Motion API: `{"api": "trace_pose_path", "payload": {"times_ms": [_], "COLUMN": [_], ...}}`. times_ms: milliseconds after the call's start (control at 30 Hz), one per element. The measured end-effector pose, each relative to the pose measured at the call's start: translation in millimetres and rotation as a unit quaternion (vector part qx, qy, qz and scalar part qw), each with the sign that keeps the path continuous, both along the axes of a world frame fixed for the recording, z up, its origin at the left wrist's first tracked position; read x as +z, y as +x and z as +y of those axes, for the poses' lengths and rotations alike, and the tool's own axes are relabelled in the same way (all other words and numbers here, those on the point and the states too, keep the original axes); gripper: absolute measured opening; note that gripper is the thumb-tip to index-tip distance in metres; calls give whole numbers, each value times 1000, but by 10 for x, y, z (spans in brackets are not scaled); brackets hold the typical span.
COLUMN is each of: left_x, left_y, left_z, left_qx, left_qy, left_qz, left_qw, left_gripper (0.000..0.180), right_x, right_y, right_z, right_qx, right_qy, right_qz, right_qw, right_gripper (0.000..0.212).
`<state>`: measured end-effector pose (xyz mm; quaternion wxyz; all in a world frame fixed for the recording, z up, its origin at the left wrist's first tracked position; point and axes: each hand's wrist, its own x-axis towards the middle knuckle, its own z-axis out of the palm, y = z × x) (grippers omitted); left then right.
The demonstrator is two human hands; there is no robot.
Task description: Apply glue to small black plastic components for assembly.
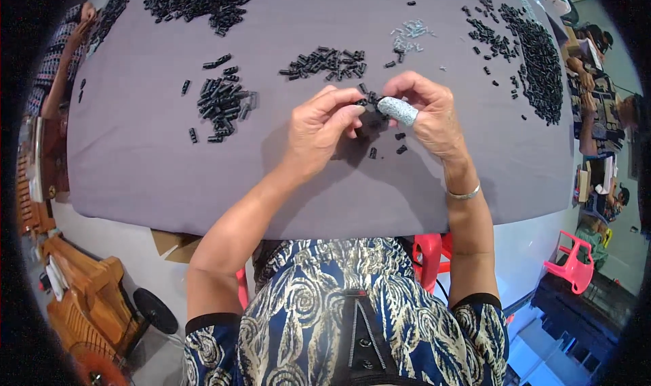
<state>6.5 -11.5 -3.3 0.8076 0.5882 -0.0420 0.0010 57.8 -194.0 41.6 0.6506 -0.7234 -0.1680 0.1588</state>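
Over the grey cloth-covered table [169, 176], my left hand [317, 125] pinches a small black plastic piece [363, 103] between thumb and fingertips. My right hand [434, 118] meets it from the other side, its fingers closed at the same piece; a speckled pale wrap [398, 110] covers its thumb. The exact shape of what they hold is too small to make out. A few loose black pieces [401, 149] lie just below my hands. Beyond them sit a small heap of black parts [329, 63] and a scatter of tiny clear parts [410, 35].
Left of my hands is another heap of black parts [222, 105]. Larger piles lie at the far side [196, 3] and at the right [539, 67]. Other people sit at the left edge [57, 67] and right edge [600, 115]. A pink plastic chair [573, 262] stands lower right.
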Motion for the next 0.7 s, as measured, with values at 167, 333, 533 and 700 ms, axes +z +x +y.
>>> {"api": "trace_pose_path", "payload": {"times_ms": [167,333,533,700], "left_x": [-17,-32,-53,-14], "left_y": [-14,-10,-14,-28], "left_z": [13,16,4,-10], "left_qx": [5,3,9,14], "left_qy": [-5,5,20,31], "left_qz": [-3,-13,-12,-12], "left_qw": [1000,1000,1000,999], "left_gripper": [17,19,18,18], "right_x": [-65,-110,-78,-53], "right_y": [-16,-29,-39,-24], "right_z": [95,94,120,120], "right_qx": [25,1,5,7], "right_qy": [39,27,22,0], "right_qz": [-34,-41,-87,-129], "right_qw": [998,999,996,992], "right_gripper": [12,12,13,13]}}
